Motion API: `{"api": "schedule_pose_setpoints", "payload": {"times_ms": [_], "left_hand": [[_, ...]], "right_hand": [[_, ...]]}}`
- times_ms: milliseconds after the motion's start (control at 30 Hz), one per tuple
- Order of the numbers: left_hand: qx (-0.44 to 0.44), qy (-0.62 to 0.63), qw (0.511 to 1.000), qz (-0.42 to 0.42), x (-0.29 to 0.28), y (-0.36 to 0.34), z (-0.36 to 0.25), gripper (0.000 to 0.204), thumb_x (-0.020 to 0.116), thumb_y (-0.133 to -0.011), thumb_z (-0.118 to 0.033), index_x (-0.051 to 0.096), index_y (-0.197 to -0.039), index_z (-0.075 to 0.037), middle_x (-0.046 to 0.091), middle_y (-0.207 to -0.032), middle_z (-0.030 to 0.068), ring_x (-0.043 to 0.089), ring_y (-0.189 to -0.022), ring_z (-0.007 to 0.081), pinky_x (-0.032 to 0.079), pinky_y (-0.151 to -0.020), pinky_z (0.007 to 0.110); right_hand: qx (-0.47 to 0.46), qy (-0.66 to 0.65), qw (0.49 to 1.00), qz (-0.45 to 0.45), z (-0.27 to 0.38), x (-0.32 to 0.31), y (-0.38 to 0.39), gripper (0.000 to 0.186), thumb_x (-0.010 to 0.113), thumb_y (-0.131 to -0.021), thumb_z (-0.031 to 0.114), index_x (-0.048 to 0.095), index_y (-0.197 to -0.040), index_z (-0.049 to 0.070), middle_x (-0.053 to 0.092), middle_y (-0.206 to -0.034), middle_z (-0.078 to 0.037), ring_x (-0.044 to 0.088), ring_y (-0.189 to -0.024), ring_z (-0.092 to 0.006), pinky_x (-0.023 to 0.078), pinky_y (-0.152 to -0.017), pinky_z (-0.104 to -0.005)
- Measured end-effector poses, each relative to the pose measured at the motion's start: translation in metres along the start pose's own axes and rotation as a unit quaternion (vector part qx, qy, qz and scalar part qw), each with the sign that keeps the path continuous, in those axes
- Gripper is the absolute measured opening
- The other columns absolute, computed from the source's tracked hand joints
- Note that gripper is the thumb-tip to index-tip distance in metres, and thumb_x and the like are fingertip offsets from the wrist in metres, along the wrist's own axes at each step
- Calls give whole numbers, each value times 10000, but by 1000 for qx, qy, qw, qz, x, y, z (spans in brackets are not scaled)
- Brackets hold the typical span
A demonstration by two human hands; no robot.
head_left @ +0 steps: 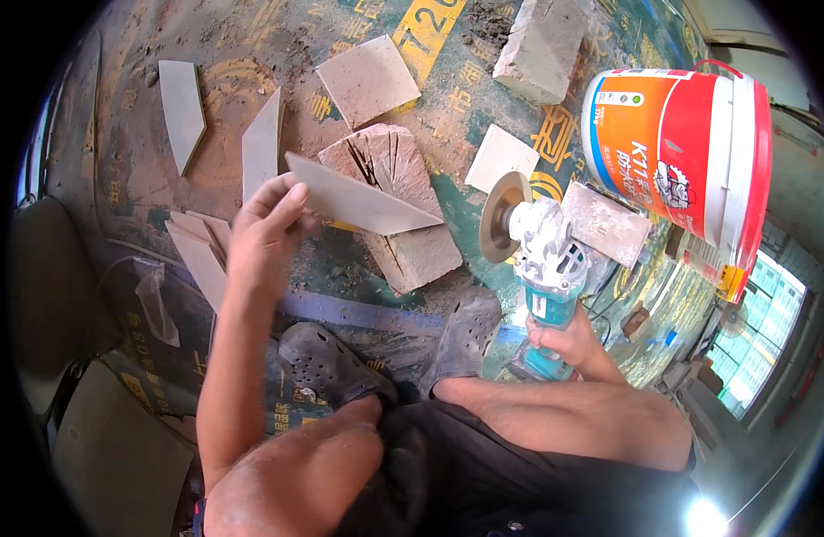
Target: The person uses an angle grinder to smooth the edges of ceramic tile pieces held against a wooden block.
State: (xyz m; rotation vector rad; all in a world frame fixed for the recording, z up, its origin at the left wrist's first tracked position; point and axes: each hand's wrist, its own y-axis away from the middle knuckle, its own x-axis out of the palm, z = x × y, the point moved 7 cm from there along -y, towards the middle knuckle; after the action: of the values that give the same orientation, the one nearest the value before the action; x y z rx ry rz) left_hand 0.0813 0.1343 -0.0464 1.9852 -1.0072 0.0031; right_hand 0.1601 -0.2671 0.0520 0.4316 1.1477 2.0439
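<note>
Your left hand (261, 222) pinches a tile (362, 199) over the block (428, 258), its tip by the right edge. Your right hand (564, 338) is wrapped round the grinder (546, 246).

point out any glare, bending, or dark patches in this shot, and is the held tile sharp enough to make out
In the head view, a bright light flares at lower right; in the head view, the window is bright and slanted near the bent rim; in the head view, the corners are black; in the head view, the tile in the left hand has a readable outline.
</note>
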Motion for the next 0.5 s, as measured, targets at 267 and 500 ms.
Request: {"api": "schedule_pose_setpoints", "payload": {"times_ms": [267,500], "left_hand": [[60,-103,992,-47,17,-9,35,244,547,-1059,-203,593,-1199,-8,649,-1066,29,615,-940,117,520,-829,288],[90,-229,967,-62,7,-2,46,300,573,-1053,-273,643,-1157,-1,627,-928,-37,534,-823,48,458,-736,249]], "right_hand": [[2,-16,1000,5,-4,1,0,328,736,-730,154,623,-989,-13,648,-837,-65,604,-706,-140,499,-642,-308],[-8,19,1000,18,-6,6,-3,333,736,-736,139,595,-1005,4,631,-799,-65,595,-677,-145,496,-620,-303]]}}
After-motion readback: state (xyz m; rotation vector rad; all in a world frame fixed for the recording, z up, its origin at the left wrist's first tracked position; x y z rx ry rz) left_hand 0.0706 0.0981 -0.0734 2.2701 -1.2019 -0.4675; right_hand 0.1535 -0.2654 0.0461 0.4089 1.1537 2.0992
